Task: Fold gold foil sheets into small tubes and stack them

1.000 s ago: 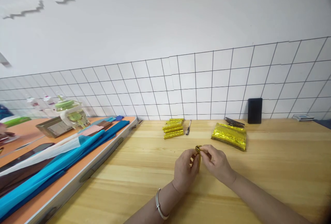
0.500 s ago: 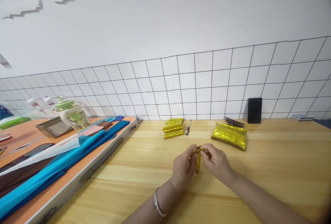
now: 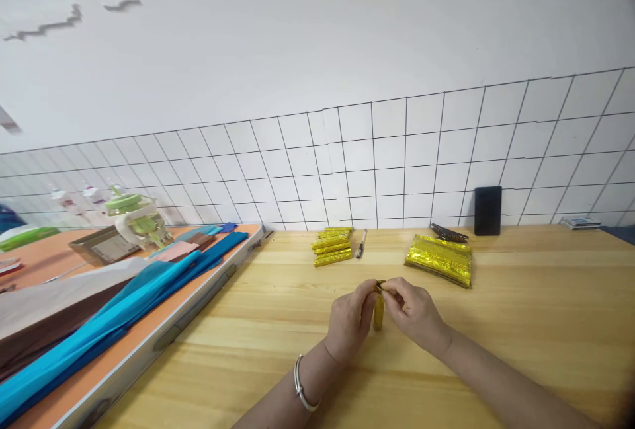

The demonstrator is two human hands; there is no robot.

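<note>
My left grip (image 3: 348,324) and right grip (image 3: 417,315) both pinching top of narrow gold foil strip (image 3: 379,314); lower length straight, dull gold, top mostly hidden.

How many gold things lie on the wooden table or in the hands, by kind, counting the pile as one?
Gold piece, held by the left hand and right hand: 1
Gold pile of overlapping pieces: 1
Flat gold bundle: 1
Total: 3
</note>
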